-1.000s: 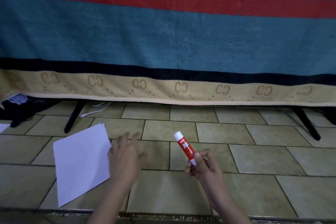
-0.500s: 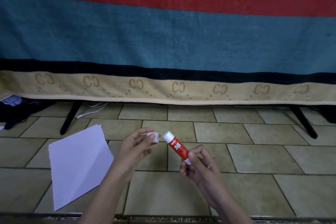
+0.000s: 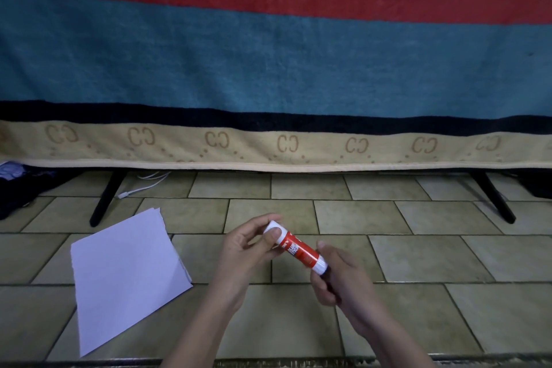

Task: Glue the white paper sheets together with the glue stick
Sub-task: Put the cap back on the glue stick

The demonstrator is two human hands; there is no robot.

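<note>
Gripping the white cap end of a red-and-white plastic glue stick (image 3: 294,246) between thumb and curled fingers, the left hand (image 3: 246,251) holds it above the tiled floor (image 3: 418,257), while the right hand (image 3: 337,275) pinches the white base end of the same stick, its fingers curled around it. The stick lies tilted between the two hands, cap end up and to the left, base end down and to the right, with its red label facing the camera. The cap sits on the stick's tip under the left thumb; whether it is pushed fully home cannot be told. To the left of the hands, apart from them, a small stack of white paper sheets (image 3: 125,275) lies flat on the beige floor tiles, turned at an angle, with the edges of lower sheets peeping out along its right side. Behind everything hangs a large teal blanket (image 3: 268,63) with a red stripe, a dark band and a tan patterned border; black slanted legs (image 3: 106,197) and a white cable (image 3: 143,182) show beneath its hem.
</note>
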